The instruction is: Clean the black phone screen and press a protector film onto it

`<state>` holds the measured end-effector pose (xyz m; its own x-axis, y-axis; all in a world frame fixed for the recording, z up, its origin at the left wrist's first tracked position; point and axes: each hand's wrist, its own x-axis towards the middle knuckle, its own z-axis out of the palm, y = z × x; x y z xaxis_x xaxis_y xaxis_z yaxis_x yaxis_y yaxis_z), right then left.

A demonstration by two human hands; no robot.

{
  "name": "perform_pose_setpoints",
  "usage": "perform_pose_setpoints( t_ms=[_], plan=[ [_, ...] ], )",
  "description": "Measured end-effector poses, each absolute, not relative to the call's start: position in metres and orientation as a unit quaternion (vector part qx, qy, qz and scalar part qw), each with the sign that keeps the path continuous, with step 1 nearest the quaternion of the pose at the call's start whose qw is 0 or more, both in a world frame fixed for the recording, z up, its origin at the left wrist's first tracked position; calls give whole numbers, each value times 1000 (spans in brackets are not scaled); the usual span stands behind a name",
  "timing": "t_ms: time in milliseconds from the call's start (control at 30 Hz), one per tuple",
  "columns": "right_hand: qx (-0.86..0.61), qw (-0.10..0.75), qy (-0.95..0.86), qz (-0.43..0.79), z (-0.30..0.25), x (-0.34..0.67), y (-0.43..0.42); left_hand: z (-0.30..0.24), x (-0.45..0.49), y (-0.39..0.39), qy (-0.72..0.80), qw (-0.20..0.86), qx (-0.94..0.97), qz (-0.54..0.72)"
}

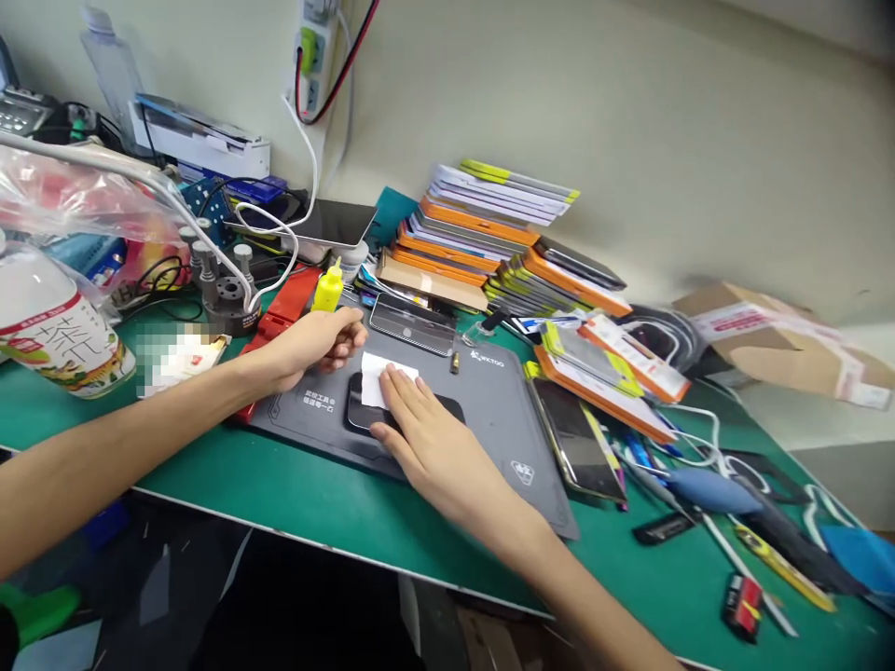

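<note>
A dark phone lies flat on a grey work mat in the middle of the green bench. A small white wipe lies on its near-left end. My right hand rests flat on the phone with its fingers stretched out, the fingertips pressing the wipe. My left hand sits at the mat's left edge with its fingers curled in. What they hold, if anything, is hidden. A yellow squeeze bottle stands just behind that hand.
Stacked orange and yellow screen-protector packs fill the back. Another phone and loose tools lie right of the mat. A drink bottle and a metal fixture stand left. A cardboard box sits far right. The bench edge runs near.
</note>
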<state>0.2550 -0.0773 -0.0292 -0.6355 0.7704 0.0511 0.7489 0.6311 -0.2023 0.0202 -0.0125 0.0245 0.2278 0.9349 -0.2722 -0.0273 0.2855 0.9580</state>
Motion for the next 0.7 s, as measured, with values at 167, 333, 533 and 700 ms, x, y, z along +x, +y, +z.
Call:
perform_pose_setpoints(
  t_ms=[167,333,533,700],
  plan=[
    [-380,99,-918,52,-34,253,-104,20,16,-7,486,664,436,364],
    [-412,67,-905,84,-28,234,-69,13,11,-1,497,663,424,366],
    [-395,61,-914,70,-26,217,-78,10,10,0,498,663,409,380],
    [-357,85,-929,45,-27,222,-101,9,11,-2,493,667,410,379]
  ],
)
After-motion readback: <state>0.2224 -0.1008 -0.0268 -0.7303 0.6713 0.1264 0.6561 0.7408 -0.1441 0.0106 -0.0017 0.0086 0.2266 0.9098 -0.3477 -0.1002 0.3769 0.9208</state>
